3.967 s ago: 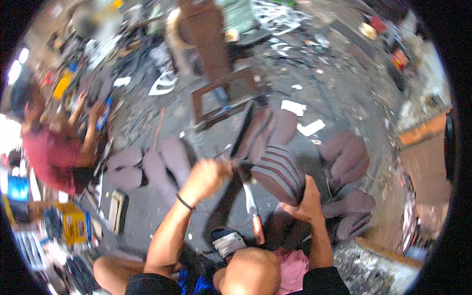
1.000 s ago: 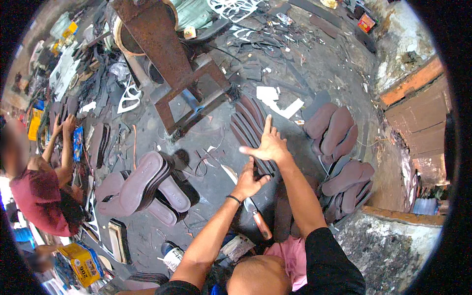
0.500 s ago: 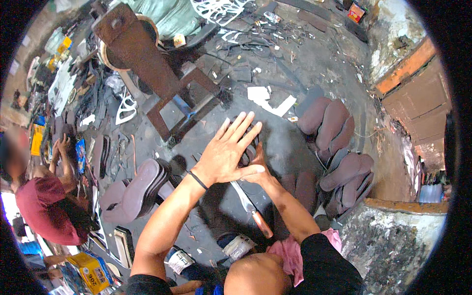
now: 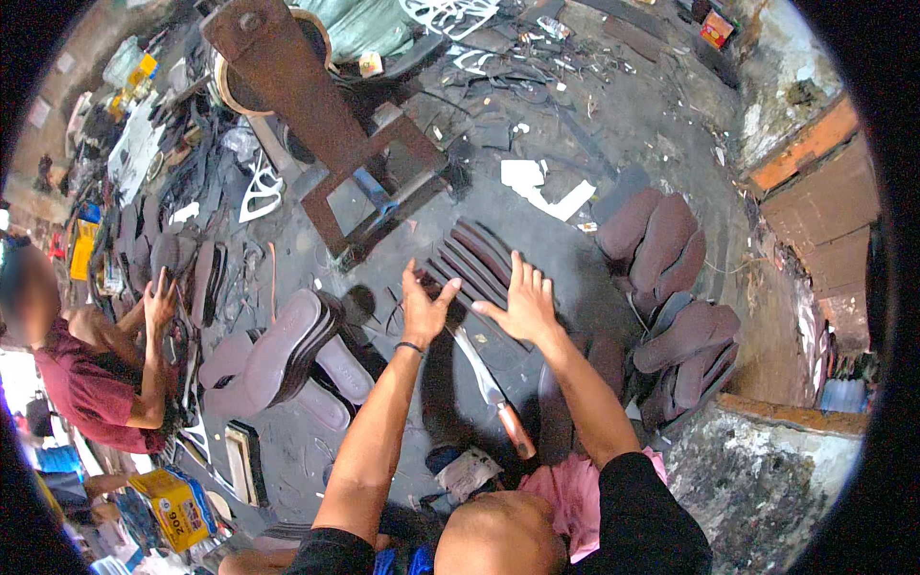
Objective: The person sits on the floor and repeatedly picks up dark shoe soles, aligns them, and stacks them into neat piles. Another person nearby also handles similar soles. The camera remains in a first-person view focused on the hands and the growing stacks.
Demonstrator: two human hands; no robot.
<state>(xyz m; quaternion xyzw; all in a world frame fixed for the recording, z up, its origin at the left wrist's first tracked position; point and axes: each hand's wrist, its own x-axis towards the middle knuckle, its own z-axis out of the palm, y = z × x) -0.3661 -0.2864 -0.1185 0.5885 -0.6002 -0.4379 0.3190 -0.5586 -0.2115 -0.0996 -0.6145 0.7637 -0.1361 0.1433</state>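
A row of dark brown shoe soles [image 4: 476, 257] stands on edge, fanned side by side, on the grey floor in front of me. My left hand [image 4: 427, 307] is at the row's near left side, thumb apart from its fingers. At the right end, my right hand [image 4: 527, 305] lies against the soles with fingers stretched out and thumb pointing left. Whether the left fingertips press on a sole is hidden. Between my forearms lies a knife [image 4: 491, 388] with a pale blade and an orange-brown handle, its tip close under my hands.
Piles of brown soles lie to the left [image 4: 278, 359] and right [image 4: 685, 350]. A rusty metal stand [image 4: 326, 125] rises beyond my hands. White scraps [image 4: 546, 192] lie ahead. At far left sits a person in a maroon shirt [image 4: 101, 388]; a yellow box [image 4: 172, 508] is nearby.
My hands, overlapped before with the left on top, have parted to either side of the soles. The fanned row, mostly covered earlier, now shows. The seated person's raised hand has shifted.
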